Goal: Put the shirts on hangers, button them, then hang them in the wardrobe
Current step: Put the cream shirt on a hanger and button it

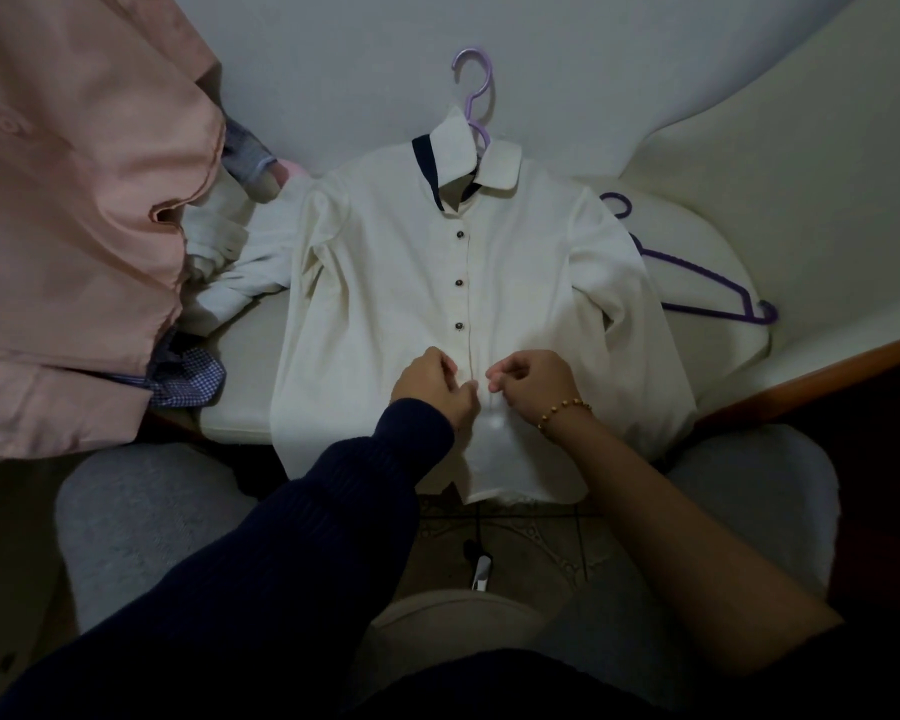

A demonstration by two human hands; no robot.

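The left hand (435, 389), in a dark navy sleeve (333, 511), has its fingers curled in and pinches the front edge of the white shirt (385, 283) just left of the opening. The right hand (533, 384), with a bead bracelet (562, 410) at the wrist, is curled the same way and pinches the cloth just right of the opening. The two hands are close together, fingertips nearly meeting over the placket. Whatever lies between the fingertips is hidden.

Above the hands, three dark buttons (459, 281) run up the placket, which lies closed there. The collar (458, 153) has a dark navy band, and one point of it is turned up. The shirt lies flat, front up, in the middle of the bed (245, 366), with its hem hanging over the near edge. It is on a purple hanger (473, 90) whose hook sticks out past the collar toward the far side.

A spare hanger (707, 283), also purple, lies by the shirt's right sleeve near the right edge of the bed, partly tucked under that sleeve. At the left edge a pink shirt (74, 226) is spread wide. Between it and the white shirt are a crumpled white garment (224, 252) and a piece of checked cloth (188, 376).
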